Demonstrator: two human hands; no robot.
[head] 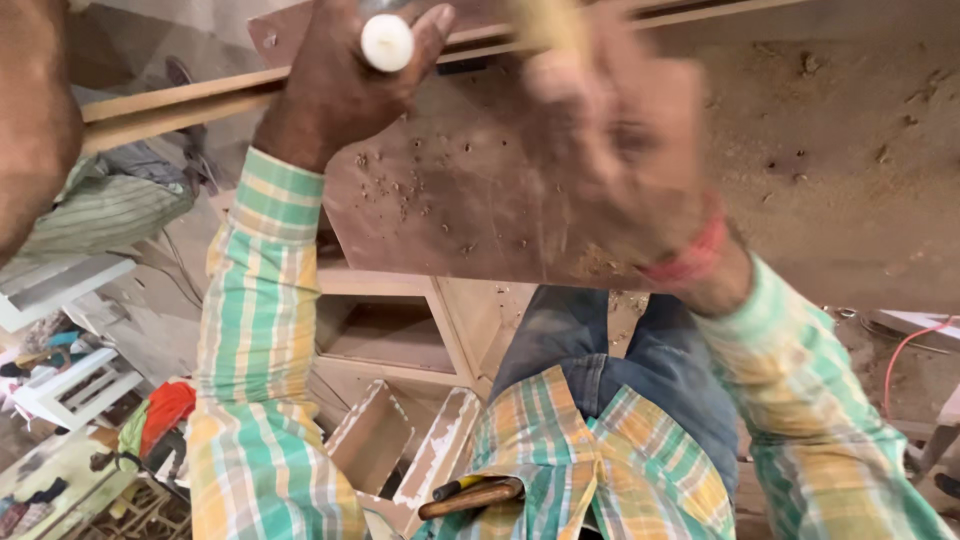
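Note:
My left hand [335, 85] is closed around a tool with a round white butt end [386, 42], held against a brown board [470, 215]. The board's face shows several small pits and wood chips. My right hand [610, 140] is blurred above the board and grips a pale wooden handle [550, 22] that runs out of the top of the frame. A red thread [690, 262] circles my right wrist. Both sleeves are green and yellow plaid. What lies under the hands on the board is hidden.
A long wooden strip [170, 105] runs along the board's far edge. Sawdust covers the surface on the right [830, 150]. Below are unfinished cabinet parts [400, 340], a wooden-handled tool [470, 497] at my shirt, white furniture [70, 385] on the left and a red cable [905, 350].

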